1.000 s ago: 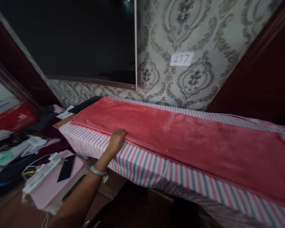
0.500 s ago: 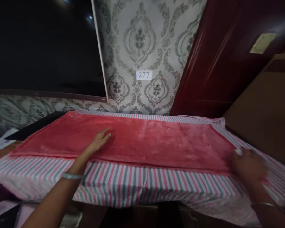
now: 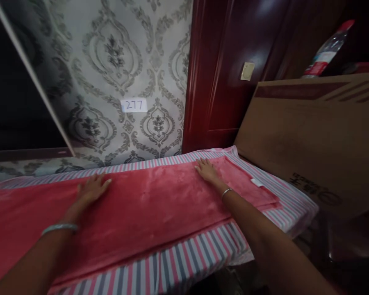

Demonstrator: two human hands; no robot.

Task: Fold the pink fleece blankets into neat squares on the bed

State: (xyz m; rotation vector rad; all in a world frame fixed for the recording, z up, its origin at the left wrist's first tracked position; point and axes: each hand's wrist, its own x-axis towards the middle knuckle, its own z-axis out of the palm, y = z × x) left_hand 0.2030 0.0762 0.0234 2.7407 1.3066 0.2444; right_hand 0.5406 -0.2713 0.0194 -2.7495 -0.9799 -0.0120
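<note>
A folded red plush blanket (image 3: 147,200) lies flat in a long strip across the table. My left hand (image 3: 92,189) rests on its left part, fingers spread, close to the far edge. Toward the far right side, my right hand (image 3: 207,170) lies palm down on the plush with its fingers stretched out. Neither hand grips anything. A small white label (image 3: 257,182) sticks out at the blanket's right end. Beneath the blanket is a striped pink, grey and white cloth (image 3: 190,260) that hangs over the table's front.
A big cardboard box (image 3: 289,131) stands at the right, with a plastic bottle (image 3: 324,55) behind its top edge. Patterned wallpaper (image 3: 117,53) with a paper marked 277 (image 3: 134,105), a dark screen (image 3: 15,102) and a dark red door panel (image 3: 221,82) border the back.
The view has turned to the right. My right hand has gone from the blanket's right end onto its top near the far edge. My left hand still lies flat on the blanket.
</note>
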